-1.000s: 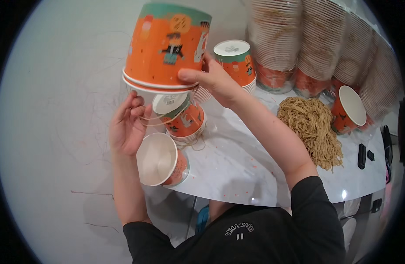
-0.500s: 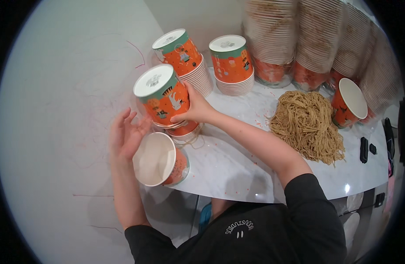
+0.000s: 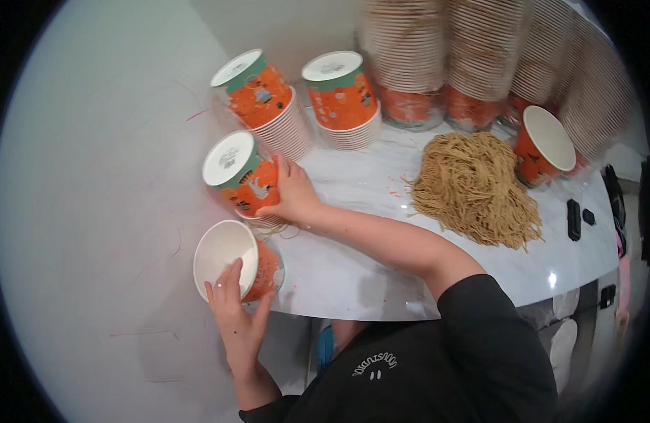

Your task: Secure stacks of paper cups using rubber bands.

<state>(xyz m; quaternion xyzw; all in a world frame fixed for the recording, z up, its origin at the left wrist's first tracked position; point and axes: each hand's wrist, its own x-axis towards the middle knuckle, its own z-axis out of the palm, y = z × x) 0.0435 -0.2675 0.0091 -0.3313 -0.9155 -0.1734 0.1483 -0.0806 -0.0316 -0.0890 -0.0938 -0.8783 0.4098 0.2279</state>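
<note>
My right hand wraps round the side of an upside-down orange and green paper tub with a white base, at the left of the table. The tub sits at the top of a short stack, mostly hidden. Nearer to me, another paper tub lies tipped, its wide white mouth facing left and up. My left hand is at its near side, thumb and fingers apart. The fingers overlap the mouth and rim; whether they touch is unclear. Tan strands show beside the stack under my right hand.
Two more inverted tub stacks, one left and one right, stand behind. Tall plastic-wrapped tub stacks line the back right. A heap of tan shredded paper lies beside a tilted tub. Small black objects lie at the right.
My left hand has come down toward me from beside the inverted tub to the tipped tub. The inverted tub, still in my right hand, now sits lower on its stack. The view has shifted slightly.
</note>
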